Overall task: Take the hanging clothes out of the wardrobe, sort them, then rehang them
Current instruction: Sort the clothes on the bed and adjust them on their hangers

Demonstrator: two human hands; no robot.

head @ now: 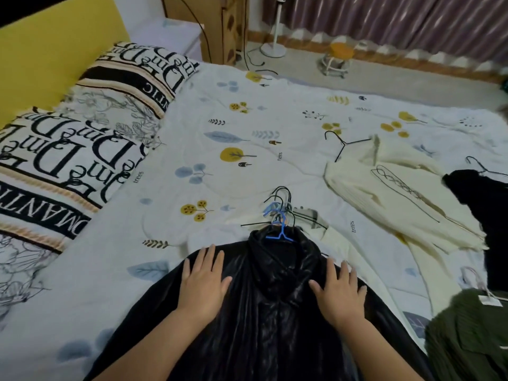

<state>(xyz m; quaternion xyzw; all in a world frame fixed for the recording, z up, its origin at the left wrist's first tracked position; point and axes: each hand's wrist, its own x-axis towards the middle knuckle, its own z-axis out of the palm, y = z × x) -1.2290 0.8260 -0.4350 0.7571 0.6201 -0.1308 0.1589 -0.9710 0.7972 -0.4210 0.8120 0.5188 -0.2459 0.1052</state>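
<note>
A shiny black jacket (275, 312) lies on top of a pile of hung clothes on the bed, a blue hanger (280, 234) in its collar. My left hand (203, 284) lies flat on its left shoulder with fingers spread. My right hand (341, 292) lies flat on its right shoulder. Several black hanger hooks (283, 199) fan out beyond the collar. To the right lie a cream knit garment (384, 188) on a black hanger, a black garment (478, 193), and an olive green knit (467, 334) on a pale hanger.
The white bedspread (247, 127) with leaf prints covers the bed. Lettered pillows (68, 149) line the left side by a yellow headboard (41, 45). Beyond the bed stand a fan base (273, 49), a small stool (336, 60) and curtains (384, 15).
</note>
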